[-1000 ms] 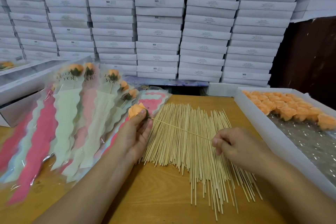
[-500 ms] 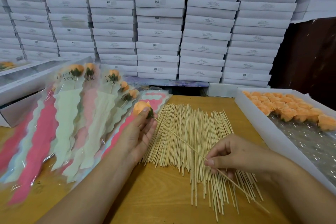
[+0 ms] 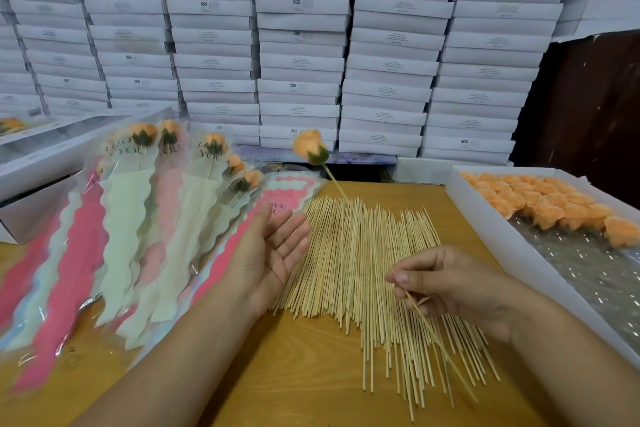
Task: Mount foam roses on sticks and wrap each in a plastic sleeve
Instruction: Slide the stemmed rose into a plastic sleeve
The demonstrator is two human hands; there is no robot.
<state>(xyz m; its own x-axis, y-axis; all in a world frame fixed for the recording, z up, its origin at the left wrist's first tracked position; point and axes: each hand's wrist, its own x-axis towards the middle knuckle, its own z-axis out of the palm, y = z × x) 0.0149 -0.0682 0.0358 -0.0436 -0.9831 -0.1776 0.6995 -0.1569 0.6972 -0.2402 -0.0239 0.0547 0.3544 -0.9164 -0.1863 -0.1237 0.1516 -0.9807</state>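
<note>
- Wrapped roses (image 3: 145, 163) lie fanned over the left of the frame on loose, glossy sleeves (image 3: 284, 194). One sleeve, printed pink, peeks out at centre-left just above the left hand. They overlap, so I judge that pulling one out could drag its neighbours or slide several off the tabletop (image 3: 294, 374) edge.
- Left hand (image 3: 273, 253), centre-left: open, palm up, fingers relaxed, holding nothing. It hangs over the seam between sleeves and the stick pile (image 3: 363, 270) — a careless sweep toward a sleeve could scatter sticks.
- The rose (image 3: 310, 146) stands high at upper centre on its stick (image 3: 334, 180), which slants down to the right hand. Only a long thin stem supports it; a wobble could snap the stick or let the foam head slip down or off if it is seated shallowly — how deep it sits cannot be told.
- Right hand (image 3: 450, 288), lower right of centre: fingertips pinch the stick near its lower end. A grip that far from the head gives poor control when threading a narrow sleeve; the tip could snag or tear the plastic.
- Tray (image 3: 485, 218) of loose roses at right sits near the right forearm; an elbow nudge might shift it.
</note>
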